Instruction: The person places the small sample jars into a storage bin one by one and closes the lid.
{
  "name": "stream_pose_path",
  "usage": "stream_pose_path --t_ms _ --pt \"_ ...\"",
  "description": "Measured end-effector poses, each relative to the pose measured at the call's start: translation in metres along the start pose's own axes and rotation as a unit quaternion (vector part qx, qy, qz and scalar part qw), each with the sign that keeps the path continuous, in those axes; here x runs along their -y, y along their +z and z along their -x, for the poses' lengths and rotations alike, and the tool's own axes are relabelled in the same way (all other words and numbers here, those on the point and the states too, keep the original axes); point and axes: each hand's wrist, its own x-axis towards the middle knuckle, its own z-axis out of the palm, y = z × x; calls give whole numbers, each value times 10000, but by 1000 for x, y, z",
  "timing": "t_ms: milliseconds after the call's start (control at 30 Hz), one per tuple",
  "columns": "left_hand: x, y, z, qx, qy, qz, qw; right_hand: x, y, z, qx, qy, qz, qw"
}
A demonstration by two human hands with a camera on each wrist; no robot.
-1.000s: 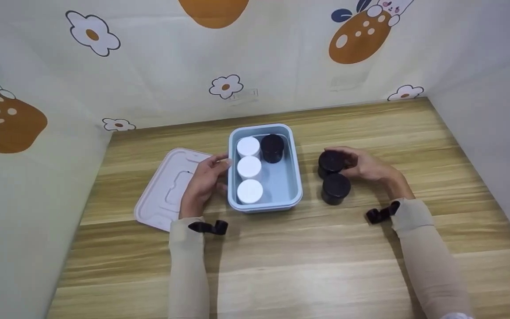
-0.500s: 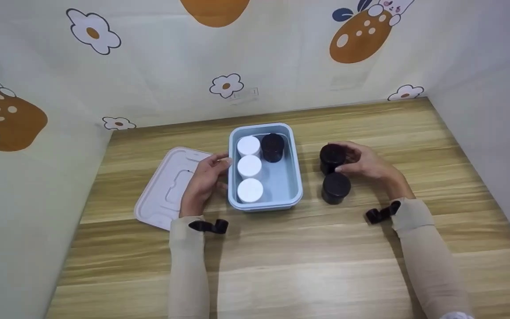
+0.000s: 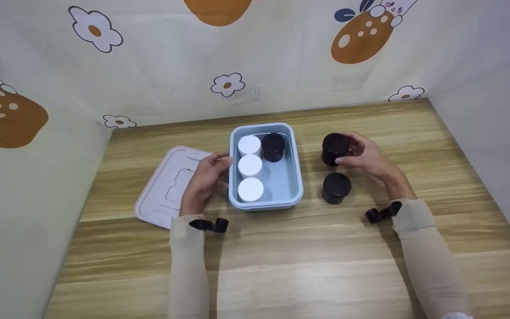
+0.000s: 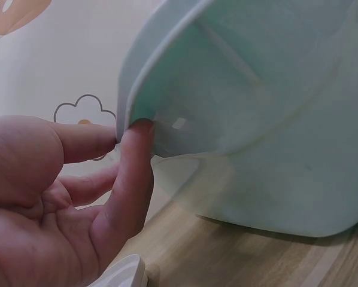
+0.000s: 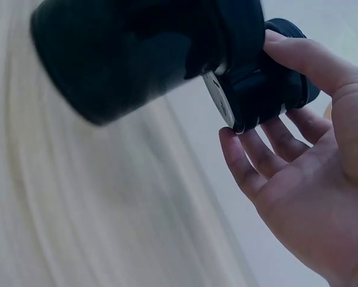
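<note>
My left hand (image 3: pixel 205 179) pinches the left rim of a light blue rectangular container (image 3: pixel 281 204); in the left wrist view, thumb and finger meet at the rim (image 4: pixel 126 113). Inside stand three white-topped jars (image 3: pixel 250 189) in a column at the left and one black jar (image 3: pixel 273 148) at the back right. My right hand (image 3: pixel 368 159) holds another black jar (image 3: pixel 332 153) between thumb and fingers, to the right of the container. The right wrist view shows this held jar (image 5: pixel 266 98), its pale base showing. One more black jar (image 3: pixel 336 188) stands nearer to me on the table.
A pale lid (image 3: pixel 162 195) lies on the wooden table (image 3: pixel 272 266), partly under my left hand in the head view. Patterned cloth walls (image 3: pixel 162 71) enclose the table at the back and sides. Black wrist cameras (image 3: pixel 213 225) sit on both sleeves.
My right hand has gripped the farther black jar and moved it up and away from the nearer one, opening a gap between them. My left hand stays on the container's rim.
</note>
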Motion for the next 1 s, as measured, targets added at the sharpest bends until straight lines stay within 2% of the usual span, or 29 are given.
stream_pose_path --t_ms 267,600,1000 --pt "0 0 0 46 -72 -93 9999 17 8 -2 -123 18 408 9991" --pt "-1 1 0 70 -74 51 9999 34 15 -2 135 -226 473 9985" --pt "-1 0 1 87 -52 39 9999 54 22 -12 442 -326 1185 9914"
